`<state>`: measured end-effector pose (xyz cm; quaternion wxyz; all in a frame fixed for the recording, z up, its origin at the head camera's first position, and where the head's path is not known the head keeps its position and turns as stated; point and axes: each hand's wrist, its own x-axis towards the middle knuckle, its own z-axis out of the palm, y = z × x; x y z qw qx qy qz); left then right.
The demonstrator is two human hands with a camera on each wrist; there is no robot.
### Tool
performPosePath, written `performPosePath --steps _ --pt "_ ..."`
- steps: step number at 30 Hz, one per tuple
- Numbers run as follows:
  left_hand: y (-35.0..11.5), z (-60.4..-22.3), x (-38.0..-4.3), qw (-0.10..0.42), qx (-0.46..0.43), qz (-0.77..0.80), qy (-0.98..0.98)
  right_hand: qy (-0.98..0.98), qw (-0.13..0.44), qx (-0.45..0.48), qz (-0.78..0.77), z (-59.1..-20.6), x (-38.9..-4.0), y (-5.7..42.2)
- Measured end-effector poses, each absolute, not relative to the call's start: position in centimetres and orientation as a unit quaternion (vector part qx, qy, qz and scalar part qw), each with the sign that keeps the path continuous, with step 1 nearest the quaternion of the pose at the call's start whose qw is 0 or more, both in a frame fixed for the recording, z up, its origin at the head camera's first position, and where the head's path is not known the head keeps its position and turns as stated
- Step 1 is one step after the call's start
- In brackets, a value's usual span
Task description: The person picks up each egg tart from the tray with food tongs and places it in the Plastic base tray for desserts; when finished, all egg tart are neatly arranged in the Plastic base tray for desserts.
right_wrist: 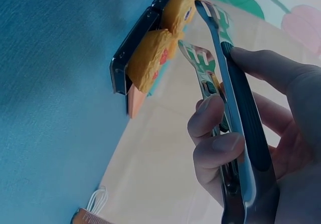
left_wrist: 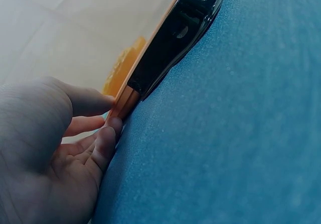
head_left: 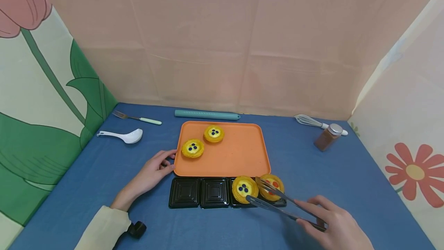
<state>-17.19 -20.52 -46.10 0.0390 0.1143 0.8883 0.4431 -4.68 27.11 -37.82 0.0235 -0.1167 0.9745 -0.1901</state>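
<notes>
My left hand (head_left: 156, 171) pinches the left rim of an orange tray (head_left: 236, 149), thumb and fingertips at its edge in the left wrist view. Two egg tarts with dark berry dots, one at the back (head_left: 214, 133) and one nearer the left (head_left: 192, 148), lie on that tray. My right hand (head_left: 334, 221) grips dark metal tongs (right_wrist: 246, 108), their jaws spread apart over the right end of a black compartment tray (head_left: 185, 192). A berry-dotted tart (head_left: 239, 188) sits in its third compartment and a red-topped tart (head_left: 278, 183) in the rightmost; the left two compartments hold nothing.
Behind the orange tray lies a teal rolling pin (head_left: 207, 115). A fork (head_left: 149, 120) and a white ladle (head_left: 132, 137) are at the left. To the right, a brown shaker jar (head_left: 326, 140) stands by a whisk (head_left: 308, 120). Printed cloth walls border the blue table (head_left: 208, 230).
</notes>
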Motion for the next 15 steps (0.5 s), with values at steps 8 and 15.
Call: performPosePath --steps 8,15 --pt "-20.5 -46.2 -17.2 0.037 0.112 0.442 0.889 0.975 -0.027 -0.094 -0.198 -37.3 -5.0 26.5" --pt "-20.5 -46.1 -17.2 0.038 0.112 0.443 0.889 0.970 -0.068 -0.094 -0.212 -36.9 -5.8 26.0"
